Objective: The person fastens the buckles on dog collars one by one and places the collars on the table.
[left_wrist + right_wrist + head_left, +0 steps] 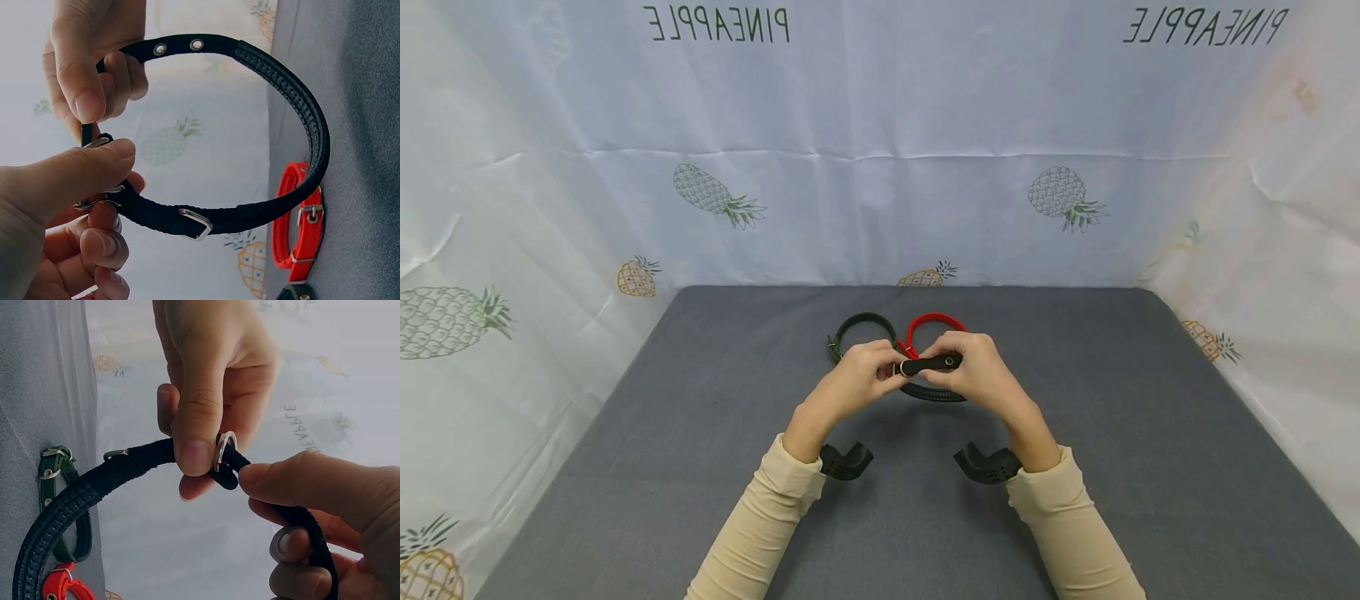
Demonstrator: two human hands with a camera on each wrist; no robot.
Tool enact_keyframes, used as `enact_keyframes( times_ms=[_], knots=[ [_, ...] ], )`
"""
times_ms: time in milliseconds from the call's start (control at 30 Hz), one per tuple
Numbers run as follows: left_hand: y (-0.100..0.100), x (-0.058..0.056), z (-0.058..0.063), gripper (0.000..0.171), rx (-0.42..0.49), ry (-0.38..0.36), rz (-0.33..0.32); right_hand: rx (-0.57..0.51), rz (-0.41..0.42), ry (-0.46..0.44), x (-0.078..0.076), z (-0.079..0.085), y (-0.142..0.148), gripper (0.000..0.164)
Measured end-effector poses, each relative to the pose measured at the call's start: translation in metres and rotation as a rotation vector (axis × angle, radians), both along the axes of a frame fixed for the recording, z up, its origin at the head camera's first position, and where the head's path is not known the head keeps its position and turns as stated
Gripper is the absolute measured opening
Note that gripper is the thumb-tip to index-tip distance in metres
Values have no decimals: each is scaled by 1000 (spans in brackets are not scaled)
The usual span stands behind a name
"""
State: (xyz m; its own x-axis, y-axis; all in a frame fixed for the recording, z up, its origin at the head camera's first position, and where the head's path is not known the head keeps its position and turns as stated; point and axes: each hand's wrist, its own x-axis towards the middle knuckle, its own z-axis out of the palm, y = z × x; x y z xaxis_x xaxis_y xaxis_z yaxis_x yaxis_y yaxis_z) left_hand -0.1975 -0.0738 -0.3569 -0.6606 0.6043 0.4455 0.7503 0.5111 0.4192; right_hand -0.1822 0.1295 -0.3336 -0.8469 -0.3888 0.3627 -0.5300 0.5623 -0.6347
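Observation:
A black collar with metal eyelets, a D-ring and a padded stretch hangs between the two hands, bent into a loop. My left hand pinches its buckle end between thumb and fingers, right by the silver buckle. My right hand grips the strap's other end, thumb and index finger close to the buckle. In the right wrist view the strap passes at the buckle, with a short end beneath it. The left fingers partly hide the buckle in the left wrist view.
Behind the hands, a green collar and a red collar lie side by side on the grey table. White curtains printed with pineapples hang at the back and sides. Black wrist mounts sit on both wrists.

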Motion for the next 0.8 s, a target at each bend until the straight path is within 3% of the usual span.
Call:
enact_keyframes(
  times_ms=[533, 800],
  knots=[
    [2, -1, -2, 10, -32, -27, 21, 33, -5, -23, 4, -2, -11, 11],
    [-3, -1, 0, 26, 40, -95, 8, 8, -15, -53, 0, -3, -5, 16]
  ],
)
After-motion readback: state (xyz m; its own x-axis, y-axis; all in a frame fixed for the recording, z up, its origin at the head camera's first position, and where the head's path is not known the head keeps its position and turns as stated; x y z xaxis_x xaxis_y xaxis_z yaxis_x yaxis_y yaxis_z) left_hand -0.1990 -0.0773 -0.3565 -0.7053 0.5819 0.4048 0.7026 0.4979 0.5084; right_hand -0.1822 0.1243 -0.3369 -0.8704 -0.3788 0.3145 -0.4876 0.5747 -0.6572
